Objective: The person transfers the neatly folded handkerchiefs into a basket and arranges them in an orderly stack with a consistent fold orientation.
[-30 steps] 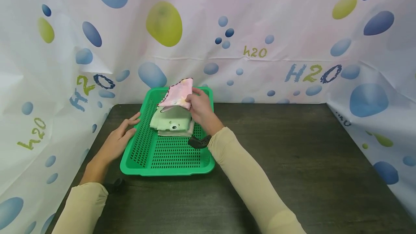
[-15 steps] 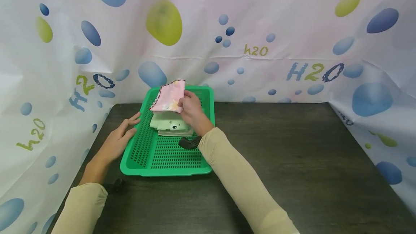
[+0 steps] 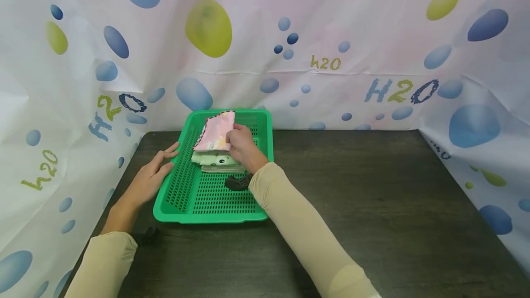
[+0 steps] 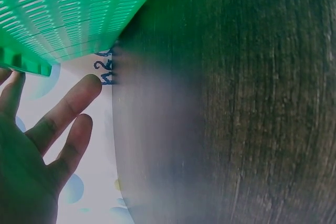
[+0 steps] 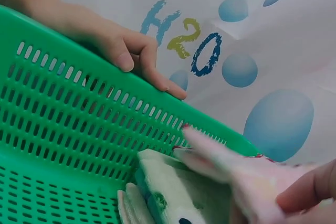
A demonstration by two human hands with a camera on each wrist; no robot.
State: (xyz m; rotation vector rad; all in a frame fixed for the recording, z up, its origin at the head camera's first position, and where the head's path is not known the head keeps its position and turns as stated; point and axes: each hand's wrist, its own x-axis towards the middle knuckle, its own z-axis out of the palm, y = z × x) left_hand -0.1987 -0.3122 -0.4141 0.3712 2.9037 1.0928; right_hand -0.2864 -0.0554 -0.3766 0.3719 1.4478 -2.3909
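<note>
My right hand point(image 3: 244, 145) pinches a folded pink cloth point(image 3: 215, 131) with a dark checkered edge by its right side. The cloth is tilted, close over a folded pale green cloth point(image 3: 211, 158) with a printed animal eye. Under that lies a whitish folded cloth point(image 3: 223, 169), mostly covered. The stack sits in a green perforated plastic basket point(image 3: 215, 218), toward its far half. My left hand point(image 3: 151, 177) rests at the basket's left rim, fingers extended; the left wrist view shows these fingers point(image 4: 68, 106) spread beside the basket's outer wall.
A dark wood-grain table point(image 3: 352, 197) bears the basket at its left part. Behind and at both sides stands a white sheet point(image 3: 256, 8) printed with blue and green drops. Black wrist devices point(image 3: 238, 183) sit under the sleeves' cuffs.
My right hand has carried the pink cloth left, then lowered it nearer the green cloth. My left hand has stayed at the basket's rim.
</note>
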